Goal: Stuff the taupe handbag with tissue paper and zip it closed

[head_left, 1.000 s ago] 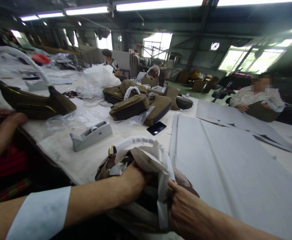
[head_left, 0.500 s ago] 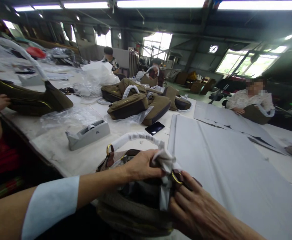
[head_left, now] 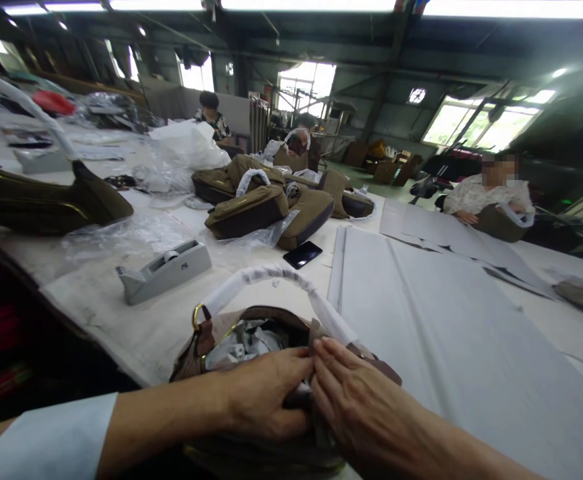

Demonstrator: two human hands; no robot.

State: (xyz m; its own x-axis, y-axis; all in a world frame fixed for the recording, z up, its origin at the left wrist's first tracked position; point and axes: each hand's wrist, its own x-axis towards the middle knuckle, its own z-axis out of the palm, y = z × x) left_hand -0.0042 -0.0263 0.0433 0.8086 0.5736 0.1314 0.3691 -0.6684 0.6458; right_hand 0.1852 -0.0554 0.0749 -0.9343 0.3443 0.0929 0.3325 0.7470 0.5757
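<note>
A tape dispenser (head_left: 164, 270) sits on the tabletop (head_left: 136, 327) at left. Nearer, the left hand (head_left: 264, 393) and right hand (head_left: 356, 407) press together on the open handbag (head_left: 221, 337) at the tabletop's near edge, fingers (head_left: 291, 363) curled, seemingly pinching its paper stuffing (head_left: 251, 337). Grey sheets (head_left: 451, 333) lie right.

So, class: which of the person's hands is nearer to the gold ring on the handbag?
Left. The left hand lies just below and right of the gold ring; the right hand sits farther right, past it.
</note>
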